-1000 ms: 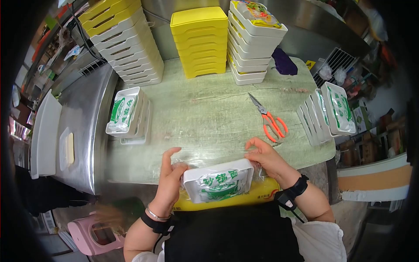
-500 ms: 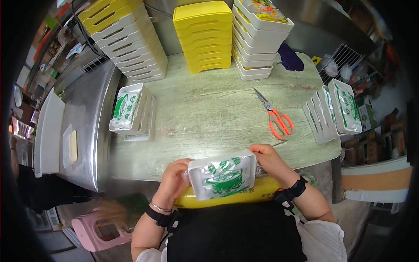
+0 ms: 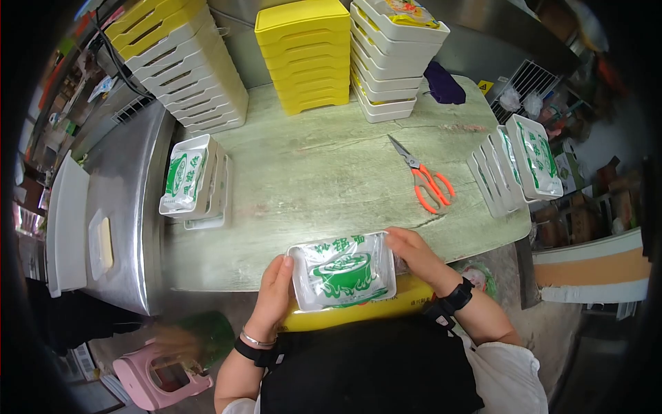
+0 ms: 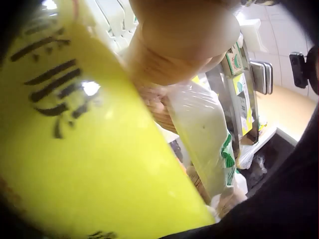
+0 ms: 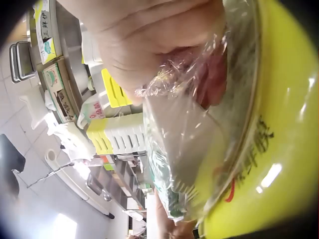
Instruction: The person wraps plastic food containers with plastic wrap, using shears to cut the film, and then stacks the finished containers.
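Between my hands is a white tray (image 3: 298, 290) with a white, green-printed packet (image 3: 345, 272) in it. Clear plastic film (image 5: 187, 114) covers the tray, bunched and wrinkled at its end in the right wrist view. My left hand (image 3: 272, 293) grips the left end of the tray, thumb up along its side. At the opposite end my right hand (image 3: 417, 257) holds it near the upper right corner, fingers partly hidden behind. Below the tray lies a bulky yellow wrapped roll (image 3: 331, 319) with dark lettering, across my front at the table edge.
Orange-handled shears (image 3: 431, 186) lie on the green table (image 3: 296, 186). Stacks of similar packed trays stand at left (image 3: 189, 176) and right (image 3: 524, 159). Behind are yellow trays (image 3: 303, 55), white trays (image 3: 393, 62) and a tall yellow-and-white stack (image 3: 186, 76). A purple cloth (image 3: 445, 83) lies at the back.
My fingers, raised at the tray's ends a second ago, have closed in on the film and now grip the tray's sides. The tray has tipped so its packet faces up more fully.
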Motion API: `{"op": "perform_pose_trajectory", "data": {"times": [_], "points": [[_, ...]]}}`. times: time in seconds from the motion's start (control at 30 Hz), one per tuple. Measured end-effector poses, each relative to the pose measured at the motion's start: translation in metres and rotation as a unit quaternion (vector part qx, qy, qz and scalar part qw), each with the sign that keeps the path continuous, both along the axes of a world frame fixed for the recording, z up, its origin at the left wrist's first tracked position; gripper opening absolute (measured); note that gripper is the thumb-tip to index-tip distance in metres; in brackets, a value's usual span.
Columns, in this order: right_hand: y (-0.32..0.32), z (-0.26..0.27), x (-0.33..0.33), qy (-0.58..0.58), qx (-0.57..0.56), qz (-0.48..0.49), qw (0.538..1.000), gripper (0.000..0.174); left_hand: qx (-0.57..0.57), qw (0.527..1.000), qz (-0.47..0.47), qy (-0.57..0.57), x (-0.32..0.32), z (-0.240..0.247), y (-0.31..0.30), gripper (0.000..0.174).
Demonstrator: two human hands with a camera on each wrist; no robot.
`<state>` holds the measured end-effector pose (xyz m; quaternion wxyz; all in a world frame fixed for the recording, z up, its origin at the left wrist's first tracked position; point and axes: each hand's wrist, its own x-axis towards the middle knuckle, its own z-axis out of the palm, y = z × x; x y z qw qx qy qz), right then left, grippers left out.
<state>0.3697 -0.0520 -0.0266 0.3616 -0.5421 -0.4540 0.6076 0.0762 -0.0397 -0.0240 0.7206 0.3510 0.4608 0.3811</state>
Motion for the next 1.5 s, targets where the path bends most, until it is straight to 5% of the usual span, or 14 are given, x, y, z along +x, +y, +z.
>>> {"op": "perform_pose_trajectory", "data": {"times": [0.17, 0.37, 0.47, 0.57, 0.67, 0.73, 0.83, 0.93, 1.1, 1.23, 1.33, 1.4, 1.43, 1.5], "points": [[-0.005, 0.020, -0.011, 0.070, -0.019, -0.017, 0.997, 0.040, -0.041, 0.998, 0.016, -0.054, -0.002, 0.030, -0.004, 0.034], [-0.026, 0.086, -0.028, 0.110, -0.027, -0.005, 0.994, 0.043, -0.013, 0.998, -0.051, -0.023, -0.025, 0.076, -0.037, 0.059], [-0.032, 0.089, -0.032, 0.071, 0.013, 0.032, 0.997, 0.045, 0.110, 0.982, -0.154, 0.027, -0.058, 0.074, -0.022, 0.072], [-0.035, 0.098, -0.038, -0.003, 0.068, 0.082, 0.994, 0.047, 0.211, 0.964, -0.046, 0.156, -0.056, 0.103, -0.012, 0.057], [-0.034, 0.108, -0.045, -0.049, 0.095, 0.101, 0.989, 0.048, 0.203, 0.927, -0.295, 0.111, -0.022, 0.135, 0.006, 0.042], [-0.036, 0.110, -0.043, -0.071, 0.114, 0.105, 0.985, 0.048, 0.127, 0.922, -0.351, 0.103, -0.007, 0.138, 0.005, 0.037], [-0.046, 0.116, -0.023, 0.043, -0.022, 0.106, 0.993, 0.045, 0.076, 0.919, -0.379, 0.082, 0.000, 0.133, 0.003, 0.039], [-0.053, 0.107, -0.006, 0.105, 0.067, -0.026, 0.992, 0.031, 0.039, 0.932, -0.359, 0.036, 0.002, 0.133, -0.006, 0.042], [-0.067, 0.092, 0.010, -0.108, 0.326, 0.017, 0.939, 0.028, 0.024, 0.939, -0.343, 0.029, 0.001, 0.129, -0.011, 0.045], [-0.065, 0.083, 0.003, -0.244, 0.488, -0.017, 0.838, 0.027, 0.033, 0.940, -0.339, 0.034, 0.004, 0.122, -0.011, 0.045], [-0.059, 0.074, 0.004, -0.254, 0.488, -0.056, 0.833, 0.016, 0.035, 0.946, -0.320, 0.042, 0.007, 0.127, -0.014, 0.045], [-0.052, 0.066, 0.003, -0.013, 0.263, -0.076, 0.962, 0.011, 0.038, 0.950, -0.307, 0.048, 0.008, 0.132, -0.017, 0.045], [-0.048, 0.062, 0.004, 0.108, 0.136, -0.083, 0.981, 0.010, 0.041, 0.950, -0.305, 0.049, 0.009, 0.135, -0.018, 0.045], [-0.040, 0.051, 0.005, 0.209, 0.074, -0.070, 0.973, 0.013, 0.046, 0.952, -0.297, 0.049, 0.011, 0.138, -0.021, 0.045]]}}
